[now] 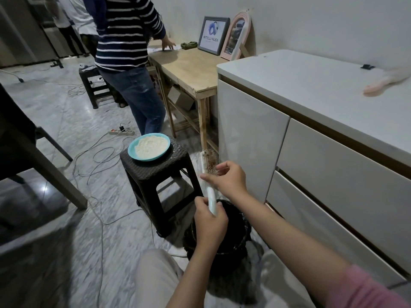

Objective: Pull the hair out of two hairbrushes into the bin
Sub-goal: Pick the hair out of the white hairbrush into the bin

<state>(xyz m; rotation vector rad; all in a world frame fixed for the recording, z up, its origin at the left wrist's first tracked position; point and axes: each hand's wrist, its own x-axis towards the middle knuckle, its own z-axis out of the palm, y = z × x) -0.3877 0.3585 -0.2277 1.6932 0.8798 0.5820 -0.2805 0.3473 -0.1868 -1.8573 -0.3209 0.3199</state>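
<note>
Over the black bin (pixel 222 238), at 6 o'clock in frame: white hairbrush (pixel 205 167) held upright, handle down, head up toward 12. Left hand (pixel 210 223) grips the handle w/ fingers curled round it. Right hand (pixel 226 180) sits at the bristle face, thumb + fingers pinching at the brown hair (pixel 211 162) matted in the bristles. Hair clump mostly in place on the pad, so brush #1 reads as early in cleaning, approx. Bin interior dark; can't tell if any hair is in it yet. Brush #2: pink hairbrush (pixel 387 82) lies on the white cabinet top (pixel 311 85) at 2 o'clock, blurred, well apart from both hands, looks untouched; hair on it not resolvable. Judgement: task under half done. Left: strip rest of brush #1 into bin, then fetch + do #2. Nearby, not involved: dark stool (pixel 155 172) at 10 o'clock of the bin w/ blue plate (pixel 131 150).
</note>
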